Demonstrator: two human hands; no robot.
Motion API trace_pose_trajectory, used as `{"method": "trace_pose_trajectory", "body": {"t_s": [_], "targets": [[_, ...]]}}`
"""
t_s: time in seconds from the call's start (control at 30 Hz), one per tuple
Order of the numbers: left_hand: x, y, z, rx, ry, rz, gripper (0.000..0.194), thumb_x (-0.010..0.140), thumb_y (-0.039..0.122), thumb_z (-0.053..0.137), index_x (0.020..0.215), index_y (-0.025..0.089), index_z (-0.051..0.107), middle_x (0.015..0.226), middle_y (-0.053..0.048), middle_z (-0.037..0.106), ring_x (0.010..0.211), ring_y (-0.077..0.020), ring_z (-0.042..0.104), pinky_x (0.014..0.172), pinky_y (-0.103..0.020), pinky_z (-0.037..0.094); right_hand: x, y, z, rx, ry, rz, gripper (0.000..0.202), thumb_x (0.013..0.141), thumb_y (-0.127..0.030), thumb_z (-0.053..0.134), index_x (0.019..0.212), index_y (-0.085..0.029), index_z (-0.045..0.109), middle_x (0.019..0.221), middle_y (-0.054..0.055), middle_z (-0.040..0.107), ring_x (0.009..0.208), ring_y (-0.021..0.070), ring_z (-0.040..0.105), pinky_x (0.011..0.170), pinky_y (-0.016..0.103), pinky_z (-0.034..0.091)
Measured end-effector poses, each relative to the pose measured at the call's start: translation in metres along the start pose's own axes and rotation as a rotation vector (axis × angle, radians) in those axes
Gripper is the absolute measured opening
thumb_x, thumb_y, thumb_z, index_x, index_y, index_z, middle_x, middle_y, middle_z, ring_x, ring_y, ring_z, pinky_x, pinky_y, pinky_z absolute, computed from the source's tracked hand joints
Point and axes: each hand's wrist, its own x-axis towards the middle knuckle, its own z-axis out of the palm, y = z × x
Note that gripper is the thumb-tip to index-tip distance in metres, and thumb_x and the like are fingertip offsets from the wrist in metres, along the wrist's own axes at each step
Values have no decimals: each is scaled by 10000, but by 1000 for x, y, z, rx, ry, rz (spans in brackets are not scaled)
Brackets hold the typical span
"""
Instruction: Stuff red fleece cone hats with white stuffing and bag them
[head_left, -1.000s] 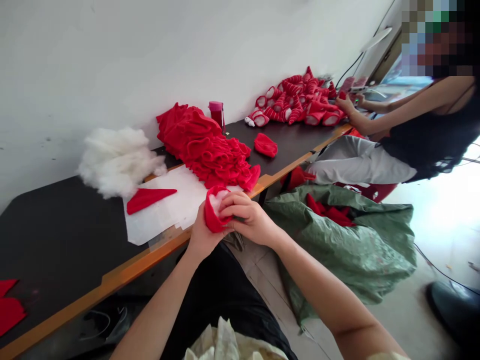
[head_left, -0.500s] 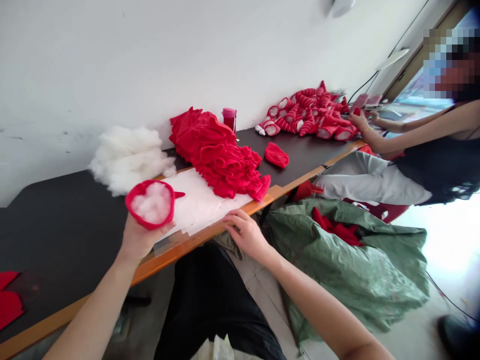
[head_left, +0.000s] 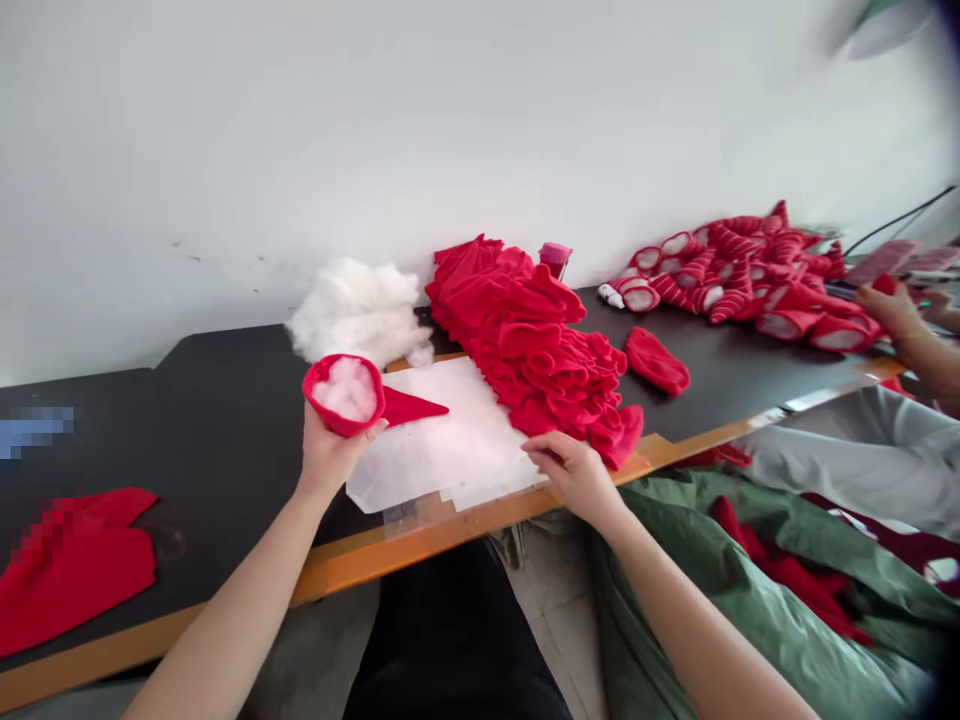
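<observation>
Left grip [head_left: 330, 448] cupped closed round a soft, round-mouthed red fabric pouch [head_left: 321, 412], up over the black worktop [head_left: 225, 430]! Fluffy white stuffing [head_left: 348, 386] sits near its rim: filling well along, I judge, mouth unclosed. Right grip [head_left: 579, 474], loosely bent and part-open, holds nothing I can see. Beyond, the ruffled red fabric heap [head_left: 540, 335] looks unstuffed, so plenty left.

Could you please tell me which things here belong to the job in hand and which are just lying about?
Likely the job: stuffed red pouch in the left hand; fluffy white filling; heaped red fabric.

Likely just lying about: pink-lidded bottle; black cable.
</observation>
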Motion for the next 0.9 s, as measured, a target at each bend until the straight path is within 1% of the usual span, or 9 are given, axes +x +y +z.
{"method": "trace_pose_trajectory", "body": {"t_s": [0.13, 0.2, 0.27, 0.37, 0.5, 0.57, 0.67, 0.77, 0.9], "targets": [[-4, -7, -1, -40, 12, -81, 868, 560, 395, 896, 1301, 214, 482, 1283, -123, 592, 1217, -341, 561, 1051, -529, 451, 92, -27, 57, -2, -23, -120, 180, 862, -188, 537, 963, -190, 686, 870, 56, 672, 779, 186, 623, 790, 319, 505], [-7, -6, 1, -59, -2, -95, 868, 569, 397, 893, 1311, 222, 478, 1280, -119, 597, 1205, -342, 573, 1029, -516, 476, 142, -26, 87, -69, -28, -85, 225, 847, -113, 516, 993, -173, 678, 892, 62, 663, 840, 184, 620, 840, 309, 489], [-9, -6, 2, -81, -24, -98, 876, 580, 393, 889, 1329, 229, 466, 1278, -118, 600, 1188, -339, 588, 990, -491, 513, 184, -20, 114, -130, -5, -22, 271, 842, -85, 503, 1047, -158, 663, 1018, 95, 645, 901, 187, 609, 862, 311, 478], [-11, -6, 3, -104, -58, -100, 889, 593, 360, 888, 1357, 257, 446, 1302, -105, 591, 1187, -325, 592, 945, -443, 548, 222, -8, 142, -157, -17, 21, 325, 775, -61, 583, 1077, -154, 660, 1166, 132, 607, 941, 200, 603, 852, 302, 472], [-10, -2, 1, -128, -33, -156, 855, 576, 332, 894, 1323, 265, 484, 1293, -90, 600, 1198, -326, 584, 971, -448, 535, 232, -2, 155, -165, -94, 39, 164, 788, -66, 590, 809, -192, 693, 925, 74, 691, 859, 201, 621, 819, 281, 459], [-9, 1, -1, -231, -57, -245, 826, 559, 328, 897, 1284, 253, 507, 1260, -90, 622, 1175, -335, 597, 951, -461, 546, 229, -4, 152, -152, -106, 46, 156, 827, -96, 574, 781, -195, 685, 886, 64, 707, 830, 198, 629, 797, 280, 456], [-6, 5, 2, -402, -173, -416, 764, 542, 313, 905, 1213, 237, 549, 1196, -80, 654, 1146, -331, 609, 948, -462, 540, 218, -14, 141, -124, -123, 19, 101, 834, -137, 602, 809, -186, 687, 890, 60, 716, 814, 191, 634, 784, 281, 456], [6, 6, 14, -517, -301, -536, 752, 529, 300, 917, 1196, 219, 579, 1136, -71, 673, 1140, -309, 603, 1002, -455, 492, 206, -31, 128, -64, -145, -95, 88, 827, -149, 610, 785, -176, 682, 864, 56, 704, 808, 181, 621, 784, 281, 452], [37, 4, 44, -640, -366, -604, 754, 449, 280, 944, 1132, 197, 635, 1044, -75, 698, 1037, -296, 638, 961, -447, 506, 192, -52, 115, 143, -138, -301, 117, 790, -115, 564, 717, -159, 643, 852, 57, 688, 779, 166, 609, 741, 272, 468]]}}
